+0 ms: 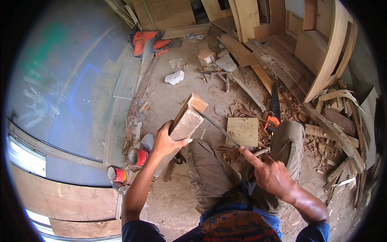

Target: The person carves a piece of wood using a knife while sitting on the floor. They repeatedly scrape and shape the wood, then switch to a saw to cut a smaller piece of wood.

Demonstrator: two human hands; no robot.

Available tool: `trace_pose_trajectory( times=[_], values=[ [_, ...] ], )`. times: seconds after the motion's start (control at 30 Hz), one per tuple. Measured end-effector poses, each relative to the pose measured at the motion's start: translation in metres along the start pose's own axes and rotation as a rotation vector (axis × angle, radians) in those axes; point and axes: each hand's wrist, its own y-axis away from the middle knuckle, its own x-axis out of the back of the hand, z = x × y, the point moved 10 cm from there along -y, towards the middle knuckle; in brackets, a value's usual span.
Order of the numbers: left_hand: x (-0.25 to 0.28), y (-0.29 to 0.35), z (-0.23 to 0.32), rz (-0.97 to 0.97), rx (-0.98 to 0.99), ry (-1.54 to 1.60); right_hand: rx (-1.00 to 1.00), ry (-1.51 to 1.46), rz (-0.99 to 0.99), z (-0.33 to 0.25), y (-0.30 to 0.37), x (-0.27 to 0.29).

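My left hand [164, 141] is wrapped round a thick, worn wooden block [186, 124], tilted up in front of my left knee. A pale end piece [198, 101] shows at its top, with a dark line or notch below it. In my right hand [272, 173] is a long thin metal tool [219, 129] with a light handle, a file or a chisel; I cannot tell which. My right index finger stretches along it. The tool's far tip meets the block at the notch, and how deep it goes is hidden.
A handsaw [275, 107] with an orange handle lies by my right knee, beside a square board [242, 131]. Planks [282, 74] and wood shavings cover the right side. Two red cans [137, 157] [117, 174] stand at left near a grey sheet [80, 101]. A white lump [174, 78] lies ahead.
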Motion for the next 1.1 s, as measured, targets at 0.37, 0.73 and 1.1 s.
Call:
trace_pose_trajectory(
  times=[0.37,0.73,1.1],
  values=[
    [0.031,0.003,-0.014,0.096,0.069,0.165,-0.125,0.141,-0.144,0.058,0.027,-0.019],
    [0.055,-0.007,0.017,0.083,-0.051,0.263,-0.137,-0.288,0.246,0.038,0.025,-0.001],
    [-0.004,0.020,0.076,-0.239,-0.068,0.485,-0.142,-0.934,0.391,0.024,-0.037,0.018]
  ],
)
